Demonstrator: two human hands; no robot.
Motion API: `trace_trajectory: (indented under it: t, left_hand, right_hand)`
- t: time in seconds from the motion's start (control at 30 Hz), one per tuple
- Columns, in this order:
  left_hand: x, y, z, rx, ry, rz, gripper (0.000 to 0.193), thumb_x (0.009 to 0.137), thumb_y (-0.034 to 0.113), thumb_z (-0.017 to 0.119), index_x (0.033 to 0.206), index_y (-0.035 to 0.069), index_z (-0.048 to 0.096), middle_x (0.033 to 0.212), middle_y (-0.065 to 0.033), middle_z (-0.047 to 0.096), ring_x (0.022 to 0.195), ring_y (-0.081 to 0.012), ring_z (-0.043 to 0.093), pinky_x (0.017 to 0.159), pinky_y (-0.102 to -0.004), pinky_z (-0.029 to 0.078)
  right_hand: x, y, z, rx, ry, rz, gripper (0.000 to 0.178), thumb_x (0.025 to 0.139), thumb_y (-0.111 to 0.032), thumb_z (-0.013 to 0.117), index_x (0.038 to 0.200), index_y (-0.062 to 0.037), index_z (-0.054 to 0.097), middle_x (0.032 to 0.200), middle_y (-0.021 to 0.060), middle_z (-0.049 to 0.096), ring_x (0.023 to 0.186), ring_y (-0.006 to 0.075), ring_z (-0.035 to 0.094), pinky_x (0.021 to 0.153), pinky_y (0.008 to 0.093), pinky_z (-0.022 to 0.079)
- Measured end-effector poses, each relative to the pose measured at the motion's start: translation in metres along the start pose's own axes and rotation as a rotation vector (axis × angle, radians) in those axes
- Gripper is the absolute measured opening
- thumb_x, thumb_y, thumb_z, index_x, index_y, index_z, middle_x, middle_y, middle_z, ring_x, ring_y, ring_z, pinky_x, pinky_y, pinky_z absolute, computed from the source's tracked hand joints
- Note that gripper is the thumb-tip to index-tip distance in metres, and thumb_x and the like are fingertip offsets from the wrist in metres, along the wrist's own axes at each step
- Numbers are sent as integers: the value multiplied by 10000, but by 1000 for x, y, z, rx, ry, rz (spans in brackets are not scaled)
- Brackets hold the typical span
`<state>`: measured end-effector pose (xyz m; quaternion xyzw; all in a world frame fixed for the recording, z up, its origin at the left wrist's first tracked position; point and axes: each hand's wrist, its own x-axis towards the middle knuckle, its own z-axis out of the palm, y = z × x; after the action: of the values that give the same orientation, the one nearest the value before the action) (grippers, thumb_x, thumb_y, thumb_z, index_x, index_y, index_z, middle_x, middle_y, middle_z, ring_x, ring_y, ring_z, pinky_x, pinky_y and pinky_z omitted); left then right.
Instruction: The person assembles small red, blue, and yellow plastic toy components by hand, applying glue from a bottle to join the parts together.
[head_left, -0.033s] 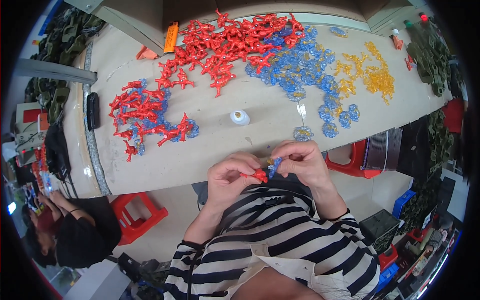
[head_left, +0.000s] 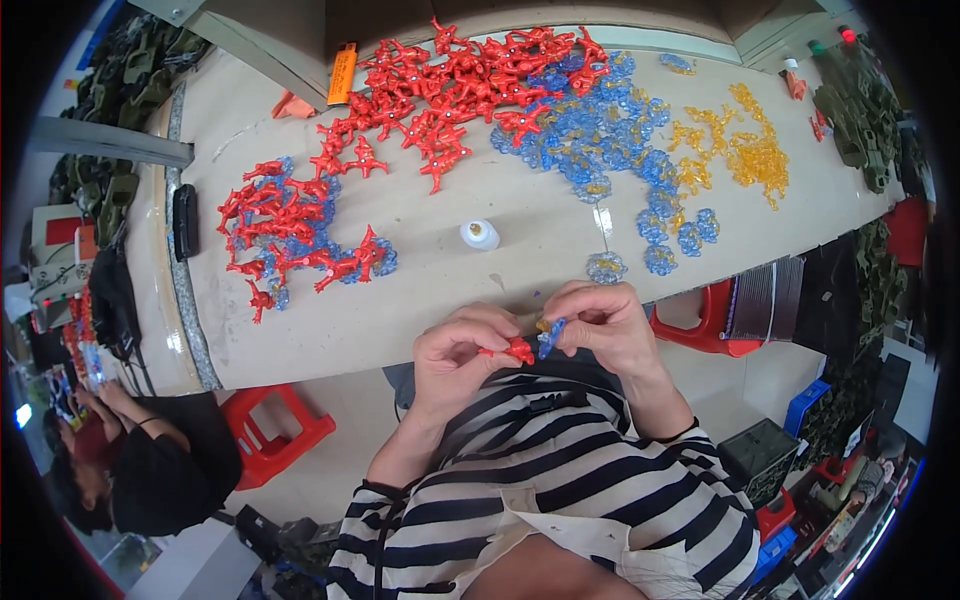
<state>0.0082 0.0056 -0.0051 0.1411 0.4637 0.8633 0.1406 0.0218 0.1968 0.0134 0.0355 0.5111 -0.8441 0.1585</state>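
Just beyond the table's near edge, my left hand (head_left: 458,352) pinches a small red plastic figure (head_left: 520,350) between thumb and fingertips. Close beside it, my right hand (head_left: 608,328) grips a translucent blue plastic piece (head_left: 550,338) with a yellow part on it. The two pieces are very near each other; whether they touch I cannot tell. On the table ahead stands a small white bottle (head_left: 480,235). A large heap of red figures (head_left: 450,85) lies at the back, beside many blue pieces (head_left: 595,130) and scattered yellow pieces (head_left: 755,155).
At the left, red figures joined with blue pieces (head_left: 300,225) form another group. A black case (head_left: 186,222) lies by the table's left seam. Red stools (head_left: 275,430) stand below the table, and a person in black (head_left: 175,460) sits at the far left.
The blue piece has turned slightly in my right fingers. My left hand and the red figure have barely shifted.
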Motion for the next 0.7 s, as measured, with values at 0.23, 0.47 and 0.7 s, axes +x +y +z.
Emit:
trace_trajectory:
  t: [0.23, 0.47, 0.7]
  left_hand:
    - [1, 3, 2, 199, 36, 74, 169, 669, -70, 698, 793, 15, 620, 878, -108, 607, 839, -203, 578, 700, -287, 481]
    - [0, 8, 5, 245, 68, 37, 166, 666, -74, 695, 784, 20, 625, 864, -106, 613, 819, -190, 581, 679, -269, 480]
    - [3, 14, 0, 418, -17, 125, 154, 660, -64, 694, 771, 21, 628, 833, -97, 639, 807, -211, 588, 693, -297, 483]
  right_hand:
    - [-5, 1, 3, 4, -28, -30, 195, 730, 66, 644, 918, 16, 654, 869, 78, 604, 632, 77, 543, 504, 183, 430]
    - [-6, -11, 7, -159, -21, 24, 184, 709, 60, 664, 885, 6, 669, 859, 68, 614, 638, 68, 545, 517, 178, 432]
    - [-12, -11, 17, -344, 2, -127, 197, 699, 55, 673, 888, -1, 670, 855, 74, 619, 685, 83, 571, 591, 196, 459]
